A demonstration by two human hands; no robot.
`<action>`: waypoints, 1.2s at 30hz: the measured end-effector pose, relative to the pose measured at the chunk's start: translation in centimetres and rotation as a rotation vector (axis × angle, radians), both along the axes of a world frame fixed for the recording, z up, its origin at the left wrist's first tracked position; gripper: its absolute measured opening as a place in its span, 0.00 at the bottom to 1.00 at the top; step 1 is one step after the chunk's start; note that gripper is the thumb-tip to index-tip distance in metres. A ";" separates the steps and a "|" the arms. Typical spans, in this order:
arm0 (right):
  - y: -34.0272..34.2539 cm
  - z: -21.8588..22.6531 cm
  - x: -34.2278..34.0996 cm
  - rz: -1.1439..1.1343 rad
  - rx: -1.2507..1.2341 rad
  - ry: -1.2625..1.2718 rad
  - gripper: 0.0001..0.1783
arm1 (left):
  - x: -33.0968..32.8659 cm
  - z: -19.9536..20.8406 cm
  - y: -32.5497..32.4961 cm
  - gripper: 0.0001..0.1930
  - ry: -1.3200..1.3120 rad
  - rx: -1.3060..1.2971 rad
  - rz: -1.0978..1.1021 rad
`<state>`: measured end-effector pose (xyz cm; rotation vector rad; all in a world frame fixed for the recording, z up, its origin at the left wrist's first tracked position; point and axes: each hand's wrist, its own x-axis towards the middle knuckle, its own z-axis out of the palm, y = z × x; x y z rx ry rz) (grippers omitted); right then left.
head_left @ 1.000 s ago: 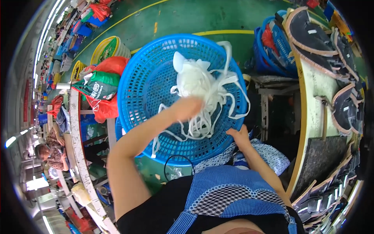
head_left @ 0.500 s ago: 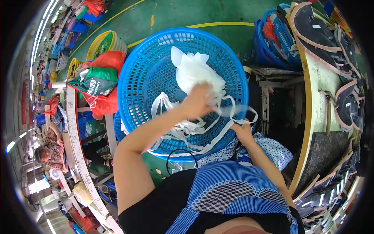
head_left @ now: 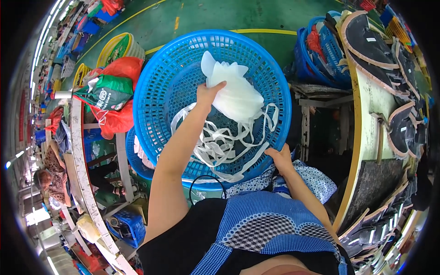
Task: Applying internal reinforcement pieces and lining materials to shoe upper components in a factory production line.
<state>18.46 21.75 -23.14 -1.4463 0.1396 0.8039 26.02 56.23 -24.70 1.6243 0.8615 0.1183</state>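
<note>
A large round blue plastic basket (head_left: 284,87) is in front of me. In it lies a stack of thin, translucent white cut pieces (head_left: 236,94) with curved, pointed tips. My left hand (head_left: 208,96) grips the stack's left side, thumb on top and the other fingers mostly hidden. Loops of flat white strip (head_left: 215,142) spread over the basket's bottom and near wall, running up to the stack. At the basket's near right rim my right hand (head_left: 280,158) is closed, pinching the strip's end between thumb and fingers.
Left, a green bag (head_left: 107,94) and red plastic bags (head_left: 110,123) sit by a white-framed bench (head_left: 80,137). A bench at right carries dark curved pieces (head_left: 371,41). Blue baskets (head_left: 302,59) stand at the far right; a person (head_left: 55,169) sits far left.
My left hand has moved left and away from me, from over the stack's near end to its left side. The strip loop by my right hand has dropped into the basket.
</note>
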 end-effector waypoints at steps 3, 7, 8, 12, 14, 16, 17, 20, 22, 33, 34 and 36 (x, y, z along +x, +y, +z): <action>0.1 0.2 -0.2 -0.040 0.003 0.002 0.19 | -1.1 1.9 -1.3 0.35 0.028 -0.198 -0.014; 0.1 0.5 0.2 -0.063 0.008 0.010 0.16 | -3.2 2.2 -2.8 0.36 -0.260 0.218 -0.117; 0.0 0.3 0.3 -0.065 0.009 0.030 0.16 | -3.9 3.3 -4.0 0.37 -0.431 0.473 -0.129; 0.8 0.3 0.4 0.019 -0.021 0.026 0.19 | -8.1 5.5 -7.6 0.41 -0.229 0.231 -0.258; 1.4 0.1 0.1 -0.013 -0.036 0.002 0.19 | -9.9 7.3 -8.3 0.39 -0.218 0.282 -0.231; 2.2 0.7 0.3 -0.029 -0.109 -0.020 0.21 | -11.3 8.5 -7.8 0.37 -0.340 0.160 -0.084; 2.4 0.7 0.7 -0.043 -0.060 -0.001 0.23 | -11.4 8.8 -7.4 0.35 -0.436 0.077 0.026; 3.3 1.0 2.8 -0.033 -0.058 -0.003 0.25 | -14.2 10.7 -3.8 0.32 -0.612 -0.122 0.327; 5.4 2.0 3.3 0.052 -0.089 0.054 0.23 | -18.2 11.2 -1.5 0.29 -0.683 -0.341 0.553; 25.5 1.0 -3.5 0.590 -0.196 0.115 0.17 | -44.8 10.4 5.0 0.34 -0.883 -0.148 1.297; 27.3 -0.2 -4.4 0.648 -0.074 0.229 0.26 | -46.0 10.5 5.4 0.34 -0.917 -0.133 1.284; 30.1 -0.1 -5.5 0.729 -0.075 0.216 0.38 | -47.6 10.7 5.6 0.35 -0.896 -0.108 1.314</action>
